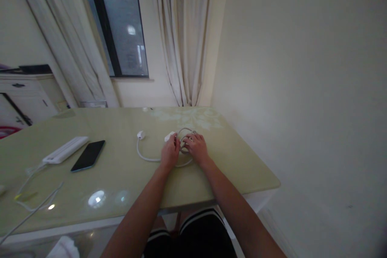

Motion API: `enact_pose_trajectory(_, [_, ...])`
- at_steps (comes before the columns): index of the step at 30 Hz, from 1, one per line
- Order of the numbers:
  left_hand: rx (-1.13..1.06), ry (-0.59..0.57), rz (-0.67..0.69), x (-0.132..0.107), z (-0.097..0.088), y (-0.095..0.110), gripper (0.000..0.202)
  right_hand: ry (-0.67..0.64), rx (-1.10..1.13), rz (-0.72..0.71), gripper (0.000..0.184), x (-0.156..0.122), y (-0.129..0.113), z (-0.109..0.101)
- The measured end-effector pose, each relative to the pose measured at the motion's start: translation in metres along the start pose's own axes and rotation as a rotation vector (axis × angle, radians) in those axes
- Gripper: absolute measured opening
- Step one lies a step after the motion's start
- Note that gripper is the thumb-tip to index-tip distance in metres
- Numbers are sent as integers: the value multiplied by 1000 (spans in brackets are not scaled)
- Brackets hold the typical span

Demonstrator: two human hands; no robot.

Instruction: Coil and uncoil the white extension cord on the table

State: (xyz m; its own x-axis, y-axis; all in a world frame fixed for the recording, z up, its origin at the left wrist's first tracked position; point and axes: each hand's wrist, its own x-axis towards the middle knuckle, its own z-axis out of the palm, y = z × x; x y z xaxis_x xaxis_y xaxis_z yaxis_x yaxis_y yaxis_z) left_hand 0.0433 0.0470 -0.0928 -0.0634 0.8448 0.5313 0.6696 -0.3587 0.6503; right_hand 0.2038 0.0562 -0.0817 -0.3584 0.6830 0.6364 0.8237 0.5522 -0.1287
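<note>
Right hand's [196, 148] fingers curled round the coiled cable [183, 152], seemingly keeping its loops bunched, while the left hand's [170, 153] grip, just below a white adapter [169, 136], couldn't be told!

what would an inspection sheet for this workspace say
Surface: glossy pale green table with light reflections.
Job's things: looped cable with a white plug; small white piece partly covered by the left hand.
Clutter: phone, long white box.
Hands: left and right hand both at the cable; grips unclear.
Cables: white cord at the box; second cord crosses the near-left table edge.
Surroundings: window, curtains, wall, cabinet.
</note>
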Motion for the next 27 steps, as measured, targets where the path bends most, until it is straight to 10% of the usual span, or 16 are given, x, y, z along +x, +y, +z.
enact_pose_trajectory(8, [231,271,-189,13,-22,-19,38,548,419,738,41,-2,51,-10])
enact_pose_trajectory(13, [142,177,-209,14,-19,-31,28,673,624,1091,40,-6,81,0])
enact_pose_trajectory(21, [-134,-6,-269,11,-6,-38,22,633,163,562,49,-5,49,-7])
enact_pose_trajectory(27, [-55,3,-155,10,-9,-34,27,168,32,-42,39,-8,-15,-11])
